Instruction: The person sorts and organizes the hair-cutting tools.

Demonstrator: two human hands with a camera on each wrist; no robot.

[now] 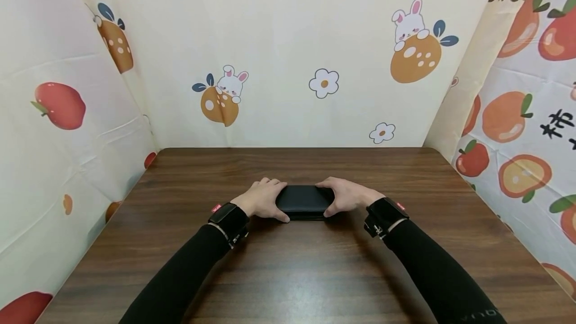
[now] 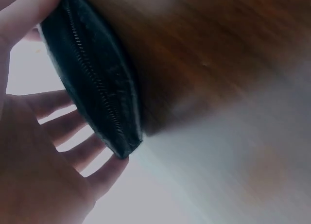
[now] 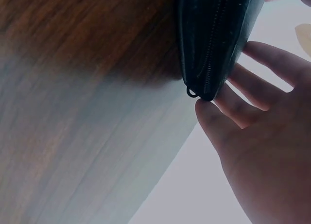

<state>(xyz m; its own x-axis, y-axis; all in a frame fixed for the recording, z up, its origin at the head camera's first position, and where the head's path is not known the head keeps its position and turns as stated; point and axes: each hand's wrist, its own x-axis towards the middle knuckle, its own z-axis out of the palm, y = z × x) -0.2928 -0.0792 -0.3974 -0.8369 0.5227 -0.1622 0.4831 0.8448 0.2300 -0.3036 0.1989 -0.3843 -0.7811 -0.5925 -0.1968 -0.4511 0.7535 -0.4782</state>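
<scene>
A black zip wallet point(image 1: 304, 200) lies flat over the middle of the table, its long side facing me. My left hand point(image 1: 262, 199) grips its left end, thumb at the near edge and fingers at the far side. At the opposite end my right hand point(image 1: 347, 195) holds it the same way. In the left wrist view a closed zipper point(image 2: 97, 83) runs along the wallet's end, with fingertips against the edge. A small metal ring point(image 3: 192, 92) sticks out at one corner in the right wrist view, close to a fingertip. The wallet's underside is hidden.
The dark wooden table point(image 1: 306, 274) reaches back to a cream cloth point(image 1: 279, 29) printed with rabbits and flowers. Fruit-printed cloths hang at the left point(image 1: 58, 164) and right point(image 1: 517, 114) sides. Black bands point(image 1: 230, 221) sit on both wrists.
</scene>
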